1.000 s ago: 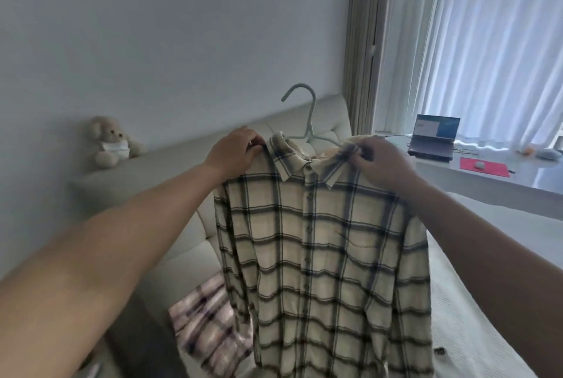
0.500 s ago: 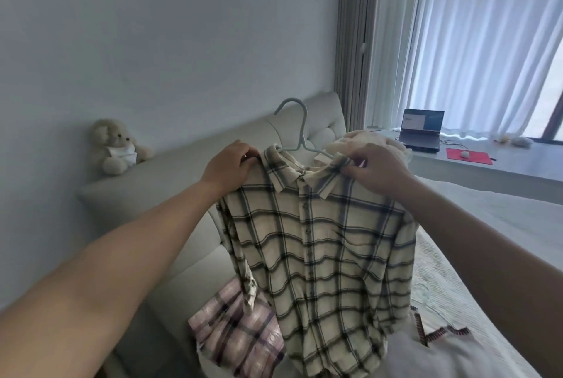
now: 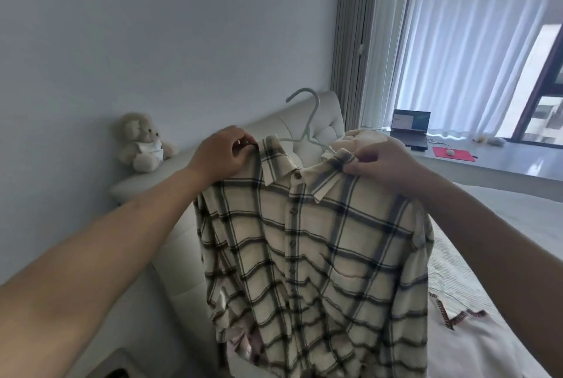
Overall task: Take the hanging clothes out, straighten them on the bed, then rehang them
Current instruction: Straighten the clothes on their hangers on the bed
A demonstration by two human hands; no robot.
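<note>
A cream shirt with dark checks [image 3: 320,255] hangs on a pale hanger [image 3: 307,121] in front of me, held up over the bed [image 3: 493,225]. My left hand [image 3: 222,153] pinches the shirt's left shoulder by the collar. My right hand [image 3: 384,164] pinches the right collar tip and shoulder. The hanger's hook sticks up above the collar. The shirt's buttoned front faces me and its lower hem is creased and bunched.
A pink plaid garment [image 3: 243,344] peeks out under the shirt. A white garment with red trim [image 3: 475,335] lies on the bed at right. A teddy bear [image 3: 141,143] sits on the padded headboard [image 3: 304,121]. A laptop [image 3: 409,129] and red mouse pad [image 3: 452,153] rest on the window ledge.
The shirt on its hanger has been kept raised between both hands while my view shifted; the right hand has moved from the shoulder to the collar tip.
</note>
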